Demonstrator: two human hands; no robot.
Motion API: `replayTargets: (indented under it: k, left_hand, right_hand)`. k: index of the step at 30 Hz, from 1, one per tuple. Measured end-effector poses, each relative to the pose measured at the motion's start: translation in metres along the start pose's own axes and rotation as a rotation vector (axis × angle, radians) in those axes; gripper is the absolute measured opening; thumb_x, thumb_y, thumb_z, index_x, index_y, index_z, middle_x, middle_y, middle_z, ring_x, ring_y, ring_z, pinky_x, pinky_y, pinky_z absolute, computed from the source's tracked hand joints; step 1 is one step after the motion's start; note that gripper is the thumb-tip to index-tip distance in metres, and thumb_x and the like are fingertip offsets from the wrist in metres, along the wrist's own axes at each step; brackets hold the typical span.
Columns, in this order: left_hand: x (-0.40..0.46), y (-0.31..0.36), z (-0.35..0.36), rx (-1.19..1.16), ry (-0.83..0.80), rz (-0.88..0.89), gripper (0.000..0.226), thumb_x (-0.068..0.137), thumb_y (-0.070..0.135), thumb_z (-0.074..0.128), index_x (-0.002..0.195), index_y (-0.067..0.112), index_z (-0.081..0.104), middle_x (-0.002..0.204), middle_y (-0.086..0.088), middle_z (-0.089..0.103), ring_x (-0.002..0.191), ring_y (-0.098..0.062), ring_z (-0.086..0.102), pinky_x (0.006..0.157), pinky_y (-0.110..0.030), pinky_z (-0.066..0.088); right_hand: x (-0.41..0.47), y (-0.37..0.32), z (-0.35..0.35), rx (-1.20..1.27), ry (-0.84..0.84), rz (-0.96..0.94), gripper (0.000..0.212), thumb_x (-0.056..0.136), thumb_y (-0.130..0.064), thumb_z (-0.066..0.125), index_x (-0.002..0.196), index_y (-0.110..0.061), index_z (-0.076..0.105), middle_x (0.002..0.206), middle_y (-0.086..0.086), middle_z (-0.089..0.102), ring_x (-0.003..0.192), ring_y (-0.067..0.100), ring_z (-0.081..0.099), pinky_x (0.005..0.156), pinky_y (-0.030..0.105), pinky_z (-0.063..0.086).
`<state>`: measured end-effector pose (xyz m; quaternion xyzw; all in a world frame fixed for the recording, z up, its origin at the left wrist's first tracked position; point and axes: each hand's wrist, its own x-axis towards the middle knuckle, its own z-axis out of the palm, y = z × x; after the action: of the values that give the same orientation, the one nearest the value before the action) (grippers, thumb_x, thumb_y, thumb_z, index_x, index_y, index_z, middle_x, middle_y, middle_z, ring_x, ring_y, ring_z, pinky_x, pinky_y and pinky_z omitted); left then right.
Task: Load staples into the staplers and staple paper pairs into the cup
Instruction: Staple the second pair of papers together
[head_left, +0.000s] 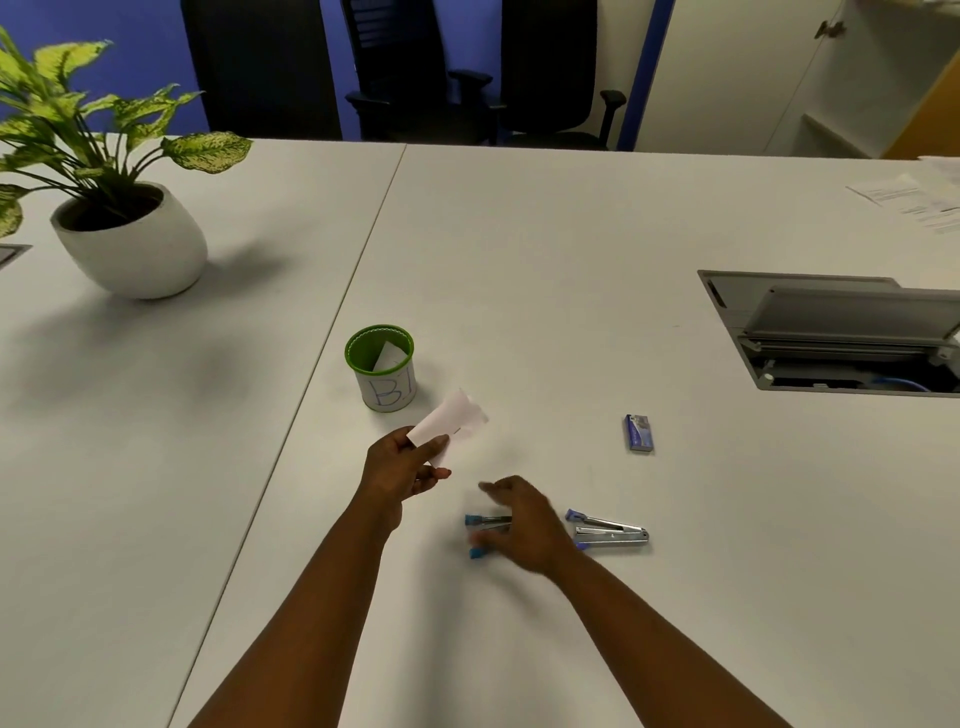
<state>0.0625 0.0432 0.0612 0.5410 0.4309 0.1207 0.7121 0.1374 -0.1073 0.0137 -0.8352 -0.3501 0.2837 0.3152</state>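
Left hand (400, 470) pinching, right hand (524, 522) blurred, fingers extended

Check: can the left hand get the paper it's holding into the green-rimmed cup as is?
Probably yes. The left hand pinches the paper just short of the cup; the cup's mouth is open, with one slip inside, and nothing lies between.

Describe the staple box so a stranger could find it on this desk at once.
Start from the open cable hatch sunk in the white table at the right. Nearer the person and to its left lies the staple box, alone on bare tabletop, beyond the silver stapler. It is a small blue cardboard packet, not a metal tool like the staplers.
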Motion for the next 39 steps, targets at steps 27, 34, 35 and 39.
replayTargets:
  k: [27, 34, 35, 39]
  left_hand:
    - [-0.051, 0.020, 0.049, 0.094, -0.248, -0.110, 0.043, 0.086, 0.049, 0.053, 0.096, 0.009, 0.067, 0.097, -0.007, 0.073, 0.080, -0.023, 0.072, 0.061, -0.029, 0.058]
    - [-0.057, 0.028, 0.059, 0.001, -0.242, -0.096, 0.022, 0.083, 0.022, 0.066, 0.094, 0.003, 0.063, 0.085, -0.014, 0.070, 0.070, -0.027, 0.070, 0.053, -0.027, 0.059]
    - [-0.056, 0.028, 0.059, 0.017, -0.199, -0.082, 0.014, 0.084, 0.017, 0.065, 0.090, 0.004, 0.062, 0.087, -0.015, 0.067, 0.069, -0.027, 0.068, 0.053, -0.027, 0.059]
    - [-0.048, 0.029, 0.054, 0.225, -0.122, 0.007, 0.007, 0.087, 0.017, 0.062, 0.085, 0.010, 0.061, 0.094, -0.013, 0.063, 0.066, -0.022, 0.062, 0.059, -0.028, 0.055]
  right_hand:
    - [-0.041, -0.023, -0.079, 0.101, 0.721, -0.297, 0.004, 0.077, -0.009, 0.070, 0.080, -0.010, 0.070, 0.078, -0.001, 0.069, 0.068, 0.011, 0.059, 0.057, 0.023, 0.049]
    - [-0.052, -0.018, -0.080, -0.302, 0.691, -0.555, 0.026, 0.062, -0.003, 0.075, 0.088, -0.011, 0.072, 0.080, 0.004, 0.069, 0.072, 0.023, 0.066, 0.057, 0.025, 0.054]
    - [-0.054, -0.017, -0.081, -0.278, 0.642, -0.562, 0.029, 0.065, -0.008, 0.072, 0.094, -0.011, 0.071, 0.085, 0.004, 0.068, 0.077, 0.023, 0.065, 0.061, 0.027, 0.055]
    - [-0.050, -0.015, -0.087, 0.036, 0.590, -0.454, 0.032, 0.077, -0.014, 0.062, 0.108, -0.018, 0.066, 0.098, -0.001, 0.062, 0.086, 0.012, 0.059, 0.069, 0.023, 0.049]
